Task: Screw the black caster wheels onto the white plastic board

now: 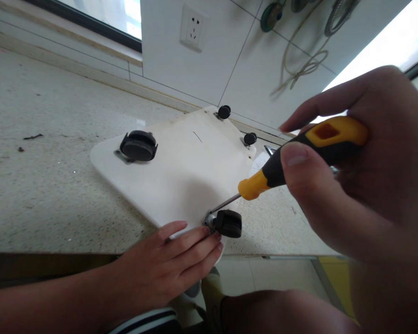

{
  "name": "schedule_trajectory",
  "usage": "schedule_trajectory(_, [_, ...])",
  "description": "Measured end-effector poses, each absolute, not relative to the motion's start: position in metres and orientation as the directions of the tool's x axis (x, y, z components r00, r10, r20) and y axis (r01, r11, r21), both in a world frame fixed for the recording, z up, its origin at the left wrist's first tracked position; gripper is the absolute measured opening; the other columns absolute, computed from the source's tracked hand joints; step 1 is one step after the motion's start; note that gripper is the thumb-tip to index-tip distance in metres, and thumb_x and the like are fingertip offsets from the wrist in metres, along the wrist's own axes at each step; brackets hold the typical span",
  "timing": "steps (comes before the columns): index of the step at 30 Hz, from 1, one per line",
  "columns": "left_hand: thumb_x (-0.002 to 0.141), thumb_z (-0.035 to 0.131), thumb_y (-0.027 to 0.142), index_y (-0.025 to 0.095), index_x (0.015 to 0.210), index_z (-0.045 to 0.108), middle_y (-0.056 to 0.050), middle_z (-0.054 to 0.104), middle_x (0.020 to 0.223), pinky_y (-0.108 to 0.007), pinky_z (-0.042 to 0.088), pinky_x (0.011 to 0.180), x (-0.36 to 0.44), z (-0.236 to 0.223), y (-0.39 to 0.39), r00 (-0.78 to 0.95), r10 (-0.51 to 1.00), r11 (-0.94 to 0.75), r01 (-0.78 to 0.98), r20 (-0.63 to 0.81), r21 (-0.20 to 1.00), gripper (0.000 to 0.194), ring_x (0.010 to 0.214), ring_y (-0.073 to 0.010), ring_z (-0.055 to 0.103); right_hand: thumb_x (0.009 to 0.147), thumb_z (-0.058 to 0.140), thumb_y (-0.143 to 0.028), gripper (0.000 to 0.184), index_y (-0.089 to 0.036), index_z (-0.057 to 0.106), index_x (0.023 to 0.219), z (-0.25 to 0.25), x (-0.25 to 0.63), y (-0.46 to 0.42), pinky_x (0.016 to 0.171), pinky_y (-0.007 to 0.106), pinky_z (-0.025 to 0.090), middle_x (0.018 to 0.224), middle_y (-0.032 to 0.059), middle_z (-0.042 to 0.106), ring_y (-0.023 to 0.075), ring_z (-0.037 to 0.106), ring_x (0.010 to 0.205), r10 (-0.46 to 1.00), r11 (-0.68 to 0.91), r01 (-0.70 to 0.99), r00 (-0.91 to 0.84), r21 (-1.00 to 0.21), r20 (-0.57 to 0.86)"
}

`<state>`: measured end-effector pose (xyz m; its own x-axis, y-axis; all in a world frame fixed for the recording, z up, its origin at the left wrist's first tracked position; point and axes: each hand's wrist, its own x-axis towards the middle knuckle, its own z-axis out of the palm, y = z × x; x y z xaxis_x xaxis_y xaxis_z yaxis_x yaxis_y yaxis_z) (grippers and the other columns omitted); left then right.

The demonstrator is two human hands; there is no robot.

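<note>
A white board (181,167) lies flat on a speckled stone counter, with several black caster wheels fixed to it. My right hand (362,171) is closed around the orange-and-black handle of a screwdriver (292,160). Its metal tip rests at the mounting plate of the nearest caster (227,223) at the board's front corner. My left hand (170,264) lies on the board's front edge, fingers stretched out, their tips touching the plate beside that caster. A larger caster (138,145) sits at the left corner, and two small ones (224,111) (250,138) at the far edge.
The counter (38,185) runs left, with small dark debris (33,137) on it. A tiled wall behind carries a socket (193,27) and hanging cords (299,65). The counter's front edge drops to the floor (264,273), just below the board.
</note>
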<state>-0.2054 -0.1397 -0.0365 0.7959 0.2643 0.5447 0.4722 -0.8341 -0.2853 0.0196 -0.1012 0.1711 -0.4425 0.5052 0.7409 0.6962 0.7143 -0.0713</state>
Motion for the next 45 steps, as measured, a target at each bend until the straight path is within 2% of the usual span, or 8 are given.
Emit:
schedule_trajectory(6, [0.114, 0.052, 0.035, 0.029, 0.156, 0.065, 0.001, 0.054, 0.172, -0.042, 0.038, 0.118, -0.206, -0.035, -0.14, 0.798, 0.273, -0.837, 0.473, 0.538, -0.277, 0.045, 0.155, -0.0227, 0.042, 0.094, 0.064, -0.029, 0.008, -0.029, 0.058, 0.098, 0.176, 0.016, -0.108, 0.054, 0.039, 0.034, 0.086, -0.0009, 0.061, 0.0153, 0.049, 0.06, 0.61, 0.602, 0.794, -0.395, -0.078, 0.687])
schedule_trajectory(11, [0.114, 0.052, 0.034, 0.029, 0.156, 0.066, 0.002, 0.053, 0.172, -0.042, 0.038, 0.118, -0.205, -0.035, -0.14, 0.794, 0.272, -0.838, 0.474, 0.544, -0.272, 0.044, 0.155, -0.023, 0.042, 0.095, 0.063, -0.03, 0.007, -0.028, 0.057, 0.098, 0.175, 0.015, -0.109, 0.055, 0.037, 0.035, 0.087, -0.0013, 0.06, 0.0147, 0.049, 0.062, 0.602, 0.619, 0.782, -0.417, -0.068, 0.681])
schedule_trajectory(18, [0.114, 0.053, 0.036, 0.03, 0.154, 0.067, 0.002, 0.053, 0.172, -0.042, 0.038, 0.116, -0.205, -0.035, -0.142, 0.796, 0.276, -0.833, 0.477, 0.539, -0.279, 0.043, 0.154, -0.0233, 0.042, 0.088, 0.068, -0.027, 0.014, -0.027, 0.061, 0.1, 0.169, 0.017, -0.104, 0.056, 0.037, 0.035, 0.092, 0.0018, 0.061, 0.0166, 0.05, 0.068, 0.532, 0.662, 0.747, -0.411, -0.061, 0.74])
schedule_trajectory(24, [0.113, 0.054, 0.036, 0.029, 0.156, 0.065, 0.002, 0.052, 0.172, -0.042, 0.037, 0.118, -0.205, -0.037, -0.141, 0.792, 0.281, -0.834, 0.481, 0.542, -0.27, 0.045, 0.155, -0.0232, 0.041, 0.1, 0.057, -0.034, 0.007, -0.028, 0.054, 0.103, 0.175, 0.013, -0.109, 0.058, 0.039, 0.033, 0.086, -0.0011, 0.059, 0.0153, 0.049, 0.063, 0.641, 0.591, 0.803, -0.413, -0.073, 0.647])
schedule_trajectory(29, [0.112, 0.055, 0.037, 0.03, 0.155, 0.066, 0.002, 0.05, 0.174, -0.041, 0.038, 0.117, -0.205, -0.036, -0.14, 0.794, 0.278, -0.831, 0.481, 0.541, -0.279, 0.045, 0.156, -0.0237, 0.041, 0.095, 0.063, -0.031, 0.006, -0.029, 0.057, 0.097, 0.177, 0.011, -0.11, 0.055, 0.039, 0.035, 0.082, -0.0018, 0.061, 0.0152, 0.05, 0.059, 0.622, 0.607, 0.786, -0.379, -0.116, 0.685])
schedule_trajectory(34, [0.112, 0.056, 0.039, 0.03, 0.155, 0.066, 0.001, 0.048, 0.176, -0.04, 0.038, 0.119, -0.206, -0.037, -0.141, 0.793, 0.277, -0.825, 0.486, 0.543, -0.288, 0.045, 0.157, -0.0241, 0.04, 0.091, 0.067, -0.026, 0.006, -0.028, 0.061, 0.092, 0.178, 0.01, -0.11, 0.053, 0.037, 0.033, 0.081, -0.001, 0.061, 0.0149, 0.05, 0.058, 0.568, 0.634, 0.768, -0.382, -0.092, 0.729])
schedule_trajectory(42, [0.114, 0.052, 0.035, 0.03, 0.155, 0.065, 0.001, 0.049, 0.175, -0.041, 0.038, 0.118, -0.206, -0.038, -0.141, 0.788, 0.284, -0.827, 0.489, 0.547, -0.275, 0.044, 0.157, -0.023, 0.04, 0.099, 0.062, -0.03, 0.007, -0.027, 0.057, 0.102, 0.175, 0.014, -0.112, 0.061, 0.038, 0.039, 0.097, -0.0013, 0.052, 0.0116, 0.043, 0.066, 0.618, 0.609, 0.786, -0.384, -0.109, 0.686])
schedule_trajectory(45, [0.114, 0.052, 0.035, 0.03, 0.155, 0.066, 0.001, 0.049, 0.175, -0.041, 0.038, 0.118, -0.206, -0.038, -0.142, 0.789, 0.282, -0.83, 0.486, 0.546, -0.273, 0.044, 0.157, -0.0229, 0.04, 0.099, 0.062, -0.03, 0.008, -0.026, 0.056, 0.102, 0.175, 0.015, -0.112, 0.062, 0.038, 0.039, 0.098, -0.0016, 0.052, 0.0117, 0.043, 0.067, 0.62, 0.609, 0.786, -0.389, -0.106, 0.681])
